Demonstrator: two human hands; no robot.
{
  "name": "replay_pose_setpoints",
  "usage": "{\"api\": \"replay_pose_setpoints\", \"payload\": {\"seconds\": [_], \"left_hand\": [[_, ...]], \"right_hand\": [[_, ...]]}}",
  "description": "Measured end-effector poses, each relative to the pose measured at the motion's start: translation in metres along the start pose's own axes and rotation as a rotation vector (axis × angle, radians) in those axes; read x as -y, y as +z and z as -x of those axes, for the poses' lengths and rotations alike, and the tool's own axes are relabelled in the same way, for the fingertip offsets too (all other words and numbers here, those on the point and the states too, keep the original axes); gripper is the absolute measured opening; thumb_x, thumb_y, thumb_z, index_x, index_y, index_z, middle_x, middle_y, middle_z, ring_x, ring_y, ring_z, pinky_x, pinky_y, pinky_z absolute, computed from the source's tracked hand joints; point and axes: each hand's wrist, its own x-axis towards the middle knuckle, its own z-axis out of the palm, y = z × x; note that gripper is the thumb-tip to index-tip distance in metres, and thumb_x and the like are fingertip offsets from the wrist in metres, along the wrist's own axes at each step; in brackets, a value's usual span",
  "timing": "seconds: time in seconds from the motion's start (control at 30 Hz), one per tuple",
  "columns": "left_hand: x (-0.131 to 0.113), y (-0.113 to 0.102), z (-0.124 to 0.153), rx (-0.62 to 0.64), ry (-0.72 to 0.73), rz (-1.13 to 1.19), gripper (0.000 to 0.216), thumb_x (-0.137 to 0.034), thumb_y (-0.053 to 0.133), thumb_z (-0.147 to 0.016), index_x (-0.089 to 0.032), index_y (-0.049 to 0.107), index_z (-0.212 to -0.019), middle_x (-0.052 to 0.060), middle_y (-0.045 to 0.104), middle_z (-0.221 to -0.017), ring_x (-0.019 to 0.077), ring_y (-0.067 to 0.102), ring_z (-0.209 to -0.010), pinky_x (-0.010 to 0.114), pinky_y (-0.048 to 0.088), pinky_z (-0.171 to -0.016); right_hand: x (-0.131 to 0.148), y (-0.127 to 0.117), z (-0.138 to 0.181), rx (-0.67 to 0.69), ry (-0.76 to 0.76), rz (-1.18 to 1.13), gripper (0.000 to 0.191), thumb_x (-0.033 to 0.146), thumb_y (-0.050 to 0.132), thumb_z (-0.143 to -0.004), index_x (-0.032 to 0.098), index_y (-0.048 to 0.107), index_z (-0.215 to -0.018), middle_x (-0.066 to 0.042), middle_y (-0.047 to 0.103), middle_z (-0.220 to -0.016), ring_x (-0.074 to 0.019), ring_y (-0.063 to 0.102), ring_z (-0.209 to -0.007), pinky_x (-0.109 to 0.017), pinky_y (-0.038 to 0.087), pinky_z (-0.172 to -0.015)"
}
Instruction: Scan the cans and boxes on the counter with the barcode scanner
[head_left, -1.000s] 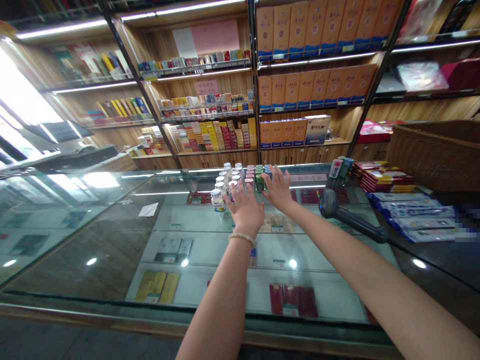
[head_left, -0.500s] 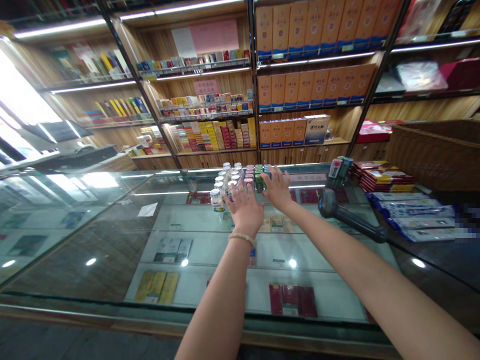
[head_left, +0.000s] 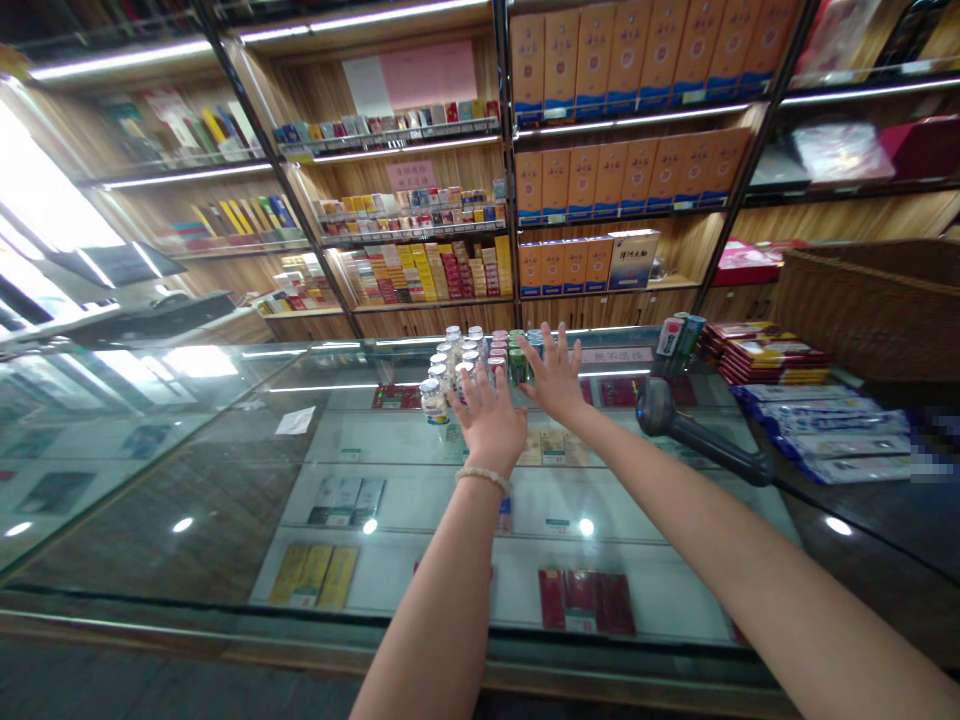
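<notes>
As two bare arms reach across a glass worktop (head_left: 420, 500), the head camera sees both forearms cut off by the lower edge, and the fingers mask part of a cluster of small containers just beyond them. White-capped bottles (head_left: 434, 402) stand ahead and to the left of the left grip (head_left: 491, 425), red-topped containers (head_left: 499, 340) directly ahead of it; green containers (head_left: 517, 366) stand just left of the right grip (head_left: 553, 385), with only slivers of blue containers (head_left: 535, 338) showing past its fingers. Labels are too small to read, and whether any fingertip makes contact cannot be told. A pixelated patch obscures the end of blue-and-white packs (head_left: 832, 430), well to the right of the right grip. Compared with half a second ago, the right fingers, then curved beside the green containers, have straightened and lifted; the left grip and the containers look unchanged. Palms face down, fingers spread wide, both grips empty. A beaded bracelet (head_left: 484, 477) circles the left wrist, while a handheld scanner (head_left: 657, 407) lies right of the right grip.
</notes>
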Motion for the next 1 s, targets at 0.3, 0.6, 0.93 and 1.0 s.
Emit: {"api": "replay_pose_setpoints", "payload": {"seconds": [0.3, 0.6, 0.93, 1.0], "left_hand": [[0.000, -0.002, 0.000, 0.008, -0.001, 0.001, 0.079, -0.041, 0.060, -0.093, -0.017, 0.033, -0.163, 0.016, 0.017, -0.175, 0.0417, 0.006, -0.162, 0.068, 0.007, -0.128], [-0.003, 0.000, 0.001, -0.031, 0.040, -0.023, 0.079, -0.039, 0.064, -0.092, -0.018, 0.035, -0.163, 0.015, 0.019, -0.174, 0.0406, 0.008, -0.162, 0.066, 0.009, -0.128], [-0.020, 0.011, 0.005, -0.140, 0.298, 0.033, 0.069, -0.044, 0.060, -0.096, -0.021, 0.043, -0.159, 0.016, 0.028, -0.172, 0.0397, 0.017, -0.160, 0.068, 0.013, -0.128], [-0.026, 0.012, 0.005, -0.150, 0.345, 0.051, 0.067, -0.045, 0.059, -0.097, -0.023, 0.043, -0.159, 0.014, 0.029, -0.172, 0.0401, 0.018, -0.160, 0.068, 0.015, -0.128]], "right_hand": [[-0.001, -0.001, 0.000, 0.008, -0.008, -0.007, 0.094, 0.040, 0.074, -0.086, 0.034, 0.025, -0.165, -0.015, 0.005, -0.176, -0.0439, -0.001, -0.161, -0.076, 0.013, -0.119], [-0.007, -0.030, -0.002, 0.056, -0.023, 0.002, 0.079, 0.045, 0.063, -0.094, 0.029, 0.031, -0.164, -0.016, 0.017, -0.175, -0.0422, 0.008, -0.160, -0.074, 0.012, -0.121], [-0.062, -0.131, 0.017, 0.039, -0.073, 0.132, 0.064, 0.050, 0.049, -0.102, 0.030, 0.036, -0.161, -0.014, 0.025, -0.172, -0.0389, 0.013, -0.160, -0.070, 0.009, -0.123], [-0.072, -0.148, 0.030, 0.040, -0.080, 0.164, 0.061, 0.050, 0.047, -0.103, 0.029, 0.039, -0.160, -0.014, 0.027, -0.172, -0.0391, 0.014, -0.159, -0.069, 0.009, -0.123]]}}
